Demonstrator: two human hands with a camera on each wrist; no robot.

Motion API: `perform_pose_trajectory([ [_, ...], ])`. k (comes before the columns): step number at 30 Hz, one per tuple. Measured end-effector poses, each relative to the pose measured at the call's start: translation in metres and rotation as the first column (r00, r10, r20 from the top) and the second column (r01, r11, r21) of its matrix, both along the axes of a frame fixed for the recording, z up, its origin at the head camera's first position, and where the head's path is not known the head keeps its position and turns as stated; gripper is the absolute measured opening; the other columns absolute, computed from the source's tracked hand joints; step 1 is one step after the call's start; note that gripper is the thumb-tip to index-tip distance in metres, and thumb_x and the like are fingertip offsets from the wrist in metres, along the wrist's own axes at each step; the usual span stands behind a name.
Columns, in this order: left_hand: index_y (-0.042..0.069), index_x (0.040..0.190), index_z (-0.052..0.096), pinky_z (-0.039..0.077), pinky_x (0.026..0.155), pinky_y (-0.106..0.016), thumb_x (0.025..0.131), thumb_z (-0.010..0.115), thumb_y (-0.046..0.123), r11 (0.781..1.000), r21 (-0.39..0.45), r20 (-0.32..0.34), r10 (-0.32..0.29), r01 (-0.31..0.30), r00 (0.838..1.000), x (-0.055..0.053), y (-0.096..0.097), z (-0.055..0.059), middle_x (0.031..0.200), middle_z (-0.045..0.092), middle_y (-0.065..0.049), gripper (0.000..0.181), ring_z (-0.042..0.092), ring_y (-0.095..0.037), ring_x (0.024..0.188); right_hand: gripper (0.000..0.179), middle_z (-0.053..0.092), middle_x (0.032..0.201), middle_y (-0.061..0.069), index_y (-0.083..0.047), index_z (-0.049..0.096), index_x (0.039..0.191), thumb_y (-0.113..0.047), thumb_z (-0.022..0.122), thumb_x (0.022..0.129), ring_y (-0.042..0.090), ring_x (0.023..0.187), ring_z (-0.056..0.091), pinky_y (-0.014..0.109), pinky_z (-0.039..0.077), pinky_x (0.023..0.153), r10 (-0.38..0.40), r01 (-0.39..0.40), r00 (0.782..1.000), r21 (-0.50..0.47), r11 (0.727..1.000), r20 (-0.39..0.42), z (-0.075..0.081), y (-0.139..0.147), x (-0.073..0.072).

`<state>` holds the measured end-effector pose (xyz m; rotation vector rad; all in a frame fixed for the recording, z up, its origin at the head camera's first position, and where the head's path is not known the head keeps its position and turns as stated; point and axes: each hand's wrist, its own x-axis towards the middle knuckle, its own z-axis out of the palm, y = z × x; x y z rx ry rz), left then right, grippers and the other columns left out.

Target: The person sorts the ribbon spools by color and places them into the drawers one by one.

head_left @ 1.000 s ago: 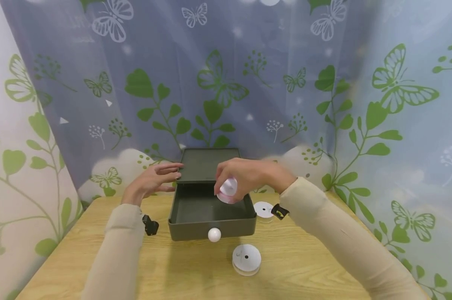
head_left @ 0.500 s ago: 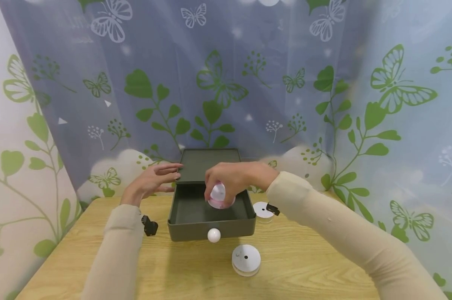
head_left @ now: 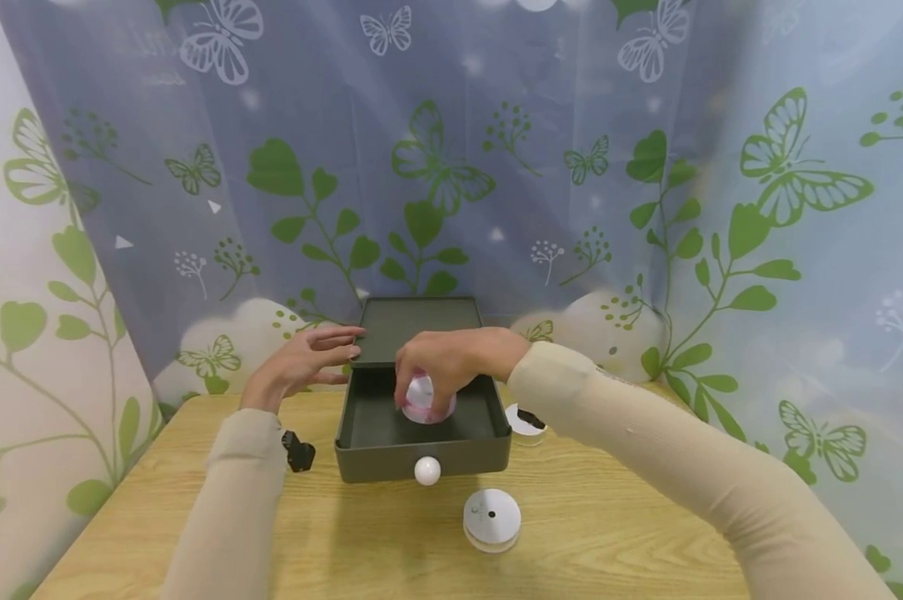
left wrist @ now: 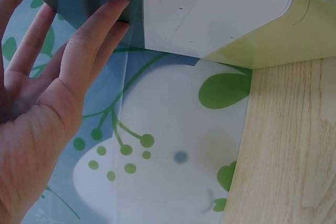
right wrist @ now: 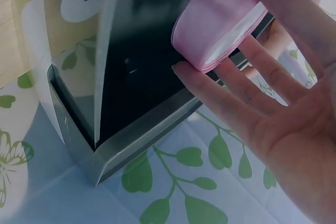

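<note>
A roll of pink ribbon [right wrist: 215, 27] is pinched between the thumb and fingers of my right hand [head_left: 451, 362], inside the pulled-out drawer [head_left: 421, 460] of a dark grey-green box [head_left: 414, 325]. Whether the roll touches the drawer floor, I cannot tell. My left hand [head_left: 301, 362] lies against the left side of the box with its fingers stretched out; in the left wrist view the fingertips [left wrist: 118, 3] touch the dark wall. On the drawer's front sits a round white knob [head_left: 427, 471].
Two white-faced spools lie on the wooden table [head_left: 609, 517]: one spool [head_left: 492, 517] in front of the drawer, another spool [head_left: 521, 422] to its right, partly behind the right wrist camera. A leaf-and-butterfly curtain [head_left: 436, 125] hangs behind and at both sides.
My right hand has moved left and slightly down with the pink ribbon roll, deeper into the drawer. The left hand, the box and the two spools on the table stay put.
</note>
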<state>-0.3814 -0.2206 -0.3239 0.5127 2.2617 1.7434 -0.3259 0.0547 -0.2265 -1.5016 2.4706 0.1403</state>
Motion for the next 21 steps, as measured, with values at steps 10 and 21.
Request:
perform_pose_trajectory([
  [10, 0.011, 0.159, 0.039, 0.05, 0.114, -0.056, 0.102, 0.068, 0.029, 1.0, 0.004, 0.01, -0.005, 0.005, 1.0, 0.0, -0.001, 0.0, 0.171, 0.026, -0.015, 0.067, 0.03, -0.042, 0.155, 0.04, 0.066, 0.131, -0.002, -0.029, 0.079, 0.12, -0.02, 0.088, 0.083, 0.016, 0.118, 0.059, 0.026, 0.052, 0.1, -0.055, 0.054, 0.998, 0.041, 0.998, 0.022, -0.004, -0.013, 0.001],
  [21, 0.012, 0.16, 0.039, 0.053, 0.113, -0.053, 0.102, 0.068, 0.029, 1.0, 0.005, 0.018, -0.006, 0.005, 1.0, 0.0, 0.0, 0.001, 0.171, 0.026, -0.015, 0.067, 0.029, -0.041, 0.155, 0.043, 0.071, 0.127, -0.009, -0.03, 0.079, 0.12, -0.018, 0.09, 0.08, 0.011, 0.117, 0.061, 0.021, 0.054, 0.095, -0.073, 0.071, 0.997, 0.071, 0.995, 0.014, -0.012, -0.024, 0.0],
])
